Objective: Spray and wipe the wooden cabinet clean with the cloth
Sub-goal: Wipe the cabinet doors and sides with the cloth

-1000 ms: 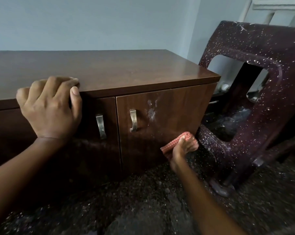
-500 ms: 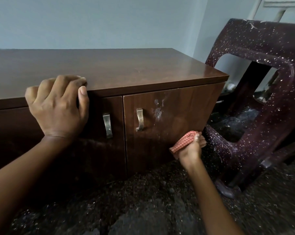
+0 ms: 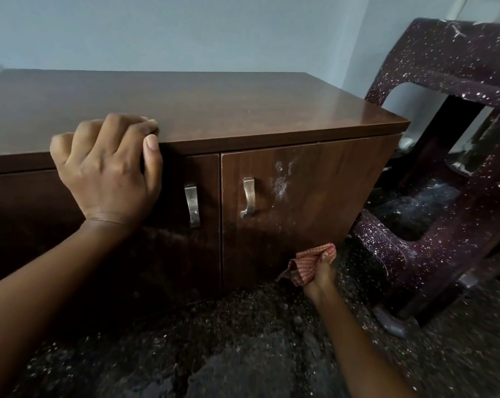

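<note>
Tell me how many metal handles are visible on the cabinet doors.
2. One handle is on the door beside the left hand; the other is on the right door, near its left edge. The left hand may hide more.

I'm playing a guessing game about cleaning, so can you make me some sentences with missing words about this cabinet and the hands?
1. The left hand grips the ____ edge of the cabinet.
2. The right hand holds the cloth ____ the white smear.
3. The doors have ____ metal handles.
Missing words: top; below; two.
</note>
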Motion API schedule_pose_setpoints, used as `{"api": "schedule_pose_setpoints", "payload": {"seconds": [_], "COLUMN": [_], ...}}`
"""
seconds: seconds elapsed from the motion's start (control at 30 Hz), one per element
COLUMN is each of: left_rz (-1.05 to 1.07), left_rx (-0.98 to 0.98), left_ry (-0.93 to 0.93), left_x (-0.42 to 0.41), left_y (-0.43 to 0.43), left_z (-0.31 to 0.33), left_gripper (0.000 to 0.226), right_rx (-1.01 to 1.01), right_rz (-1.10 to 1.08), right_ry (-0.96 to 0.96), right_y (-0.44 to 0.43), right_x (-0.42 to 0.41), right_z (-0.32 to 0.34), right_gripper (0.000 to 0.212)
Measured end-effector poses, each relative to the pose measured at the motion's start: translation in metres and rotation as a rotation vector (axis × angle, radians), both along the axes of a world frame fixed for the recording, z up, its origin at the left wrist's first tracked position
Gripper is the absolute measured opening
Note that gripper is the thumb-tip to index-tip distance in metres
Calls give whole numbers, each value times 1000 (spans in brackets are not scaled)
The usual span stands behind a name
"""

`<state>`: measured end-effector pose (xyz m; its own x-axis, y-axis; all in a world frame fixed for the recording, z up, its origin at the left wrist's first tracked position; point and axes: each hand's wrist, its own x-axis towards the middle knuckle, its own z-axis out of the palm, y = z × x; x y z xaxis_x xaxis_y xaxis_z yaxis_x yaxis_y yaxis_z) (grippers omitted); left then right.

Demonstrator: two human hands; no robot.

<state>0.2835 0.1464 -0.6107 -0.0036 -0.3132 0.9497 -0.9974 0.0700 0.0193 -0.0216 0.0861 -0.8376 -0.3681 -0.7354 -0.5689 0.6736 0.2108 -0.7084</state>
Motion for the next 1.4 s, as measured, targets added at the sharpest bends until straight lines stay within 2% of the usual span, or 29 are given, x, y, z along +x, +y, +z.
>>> {"api": "schedule_pose_setpoints", "payload": {"seconds": [0.1, 0.2, 0.33, 0.43, 0.57, 0.7, 0.8, 0.9, 0.97, 1.03, 1.17, 1.27, 1.4], "left_rz": [-18, 49, 78, 91, 117, 123, 136, 132, 132, 138, 144, 149, 146], "left_rx": [16, -15, -58, -78, -101, -110, -108, -110, -117, -119, -125, -134, -149], "left_ry": [6, -8, -43, -60, -80, -78, -73, -74, -81, -85, -90, -92, -96], "left_x": [1, -1, -1, -1, 1, -2, -1, -1, -2, 0, 2, 0, 1], "left_y": [0, 2, 3, 2, 1, 0, 1, 1, 0, 0, -1, -2, -2], "left_z": [0, 0, 1, 1, 2, 0, 1, 0, 0, 1, 2, 2, 1], "left_gripper": [35, 35, 33, 31, 30, 30, 31, 32, 32, 32, 31, 30, 30], "right_rx": [36, -26, -111, -91, 5, 51, 70, 32, -17, -20, -220, -152, -75], "right_rz": [84, 102, -30, -80, -118, -99, -2, 118, 200, 193, 57, -151, -67], "right_ry": [-37, 0, 125, 132, 120, 96, -1, -104, -138, -121, -86, 110, 62], "right_y": [11, 14, 10, 11, 14, 18, 32, 50, 60, 61, 46, 34, 39], "right_x": [19, 25, 9, 8, 16, 30, 60, 97, 120, 130, 104, 72, 77], "right_z": [4, 28, 63, 62, 40, 27, 14, 15, 25, 42, 75, 74, 49], "right_gripper": [50, 41, 26, 12, 34, 41, 36, 17, 16, 23, 22, 31, 30]}}
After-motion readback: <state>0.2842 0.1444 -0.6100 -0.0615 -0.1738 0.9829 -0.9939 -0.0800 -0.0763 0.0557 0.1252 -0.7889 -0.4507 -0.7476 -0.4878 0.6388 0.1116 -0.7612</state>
